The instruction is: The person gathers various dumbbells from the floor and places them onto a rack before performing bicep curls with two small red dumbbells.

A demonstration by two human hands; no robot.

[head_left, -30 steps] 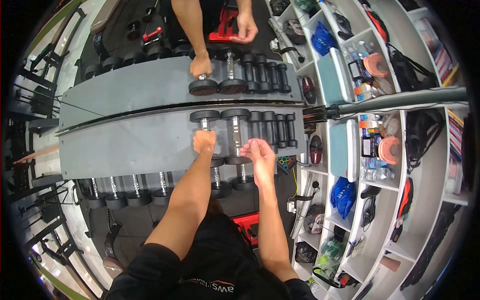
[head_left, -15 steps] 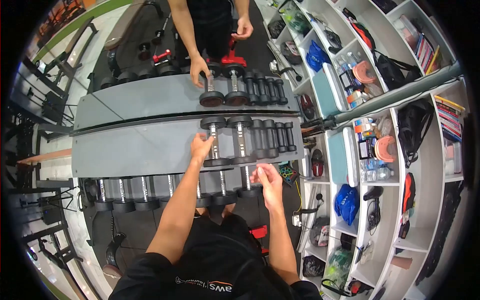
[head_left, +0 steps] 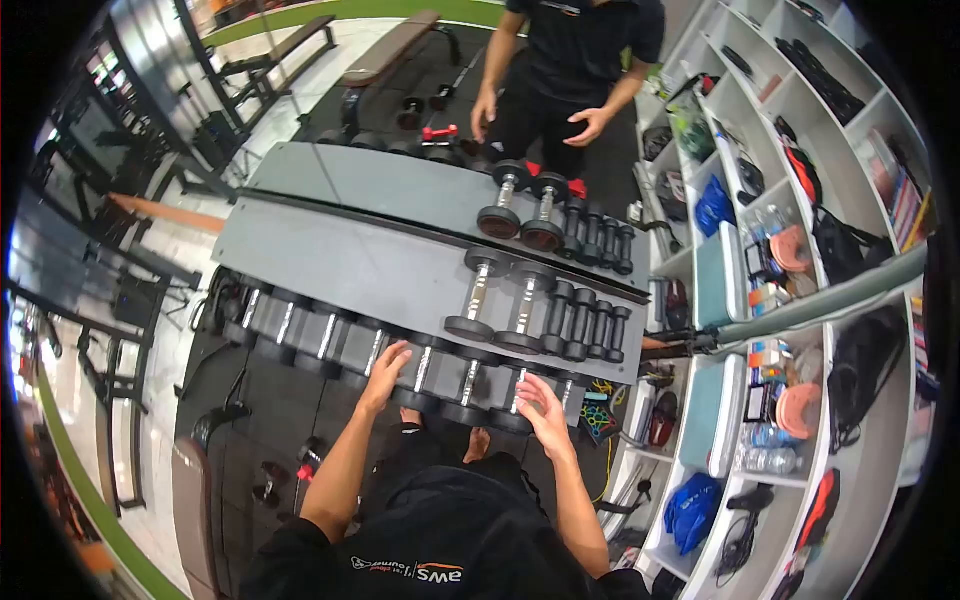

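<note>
My left hand [head_left: 385, 376] hangs open over the front edge of the rack, fingers apart with nothing in them, near the lower row's chrome handles. My right hand [head_left: 543, 405] is also open, palm turned inward, beside the right end of that lower row. On the grey top shelf [head_left: 330, 250] stand two large dumbbells, a left one [head_left: 478, 292] and a right one [head_left: 526, 308], side by side beyond my hands. Several small black dumbbells [head_left: 580, 325] line up to their right. Below the shelf edge lies a row of round-headed dumbbells [head_left: 325, 337], partly covered by my hands.
Behind the shelf a mirror [head_left: 360, 190] repeats the dumbbells and my body. White cubbies [head_left: 690, 450] with bags, bottles and books line the right side. A bench [head_left: 195, 500] and a dumbbell on the floor [head_left: 268, 484] are at lower left; gym machines stand farther left.
My left hand has come away from the left large dumbbell's handle and drawn back toward me. The whole view has swung left, and both large dumbbells still stand on the shelf.
</note>
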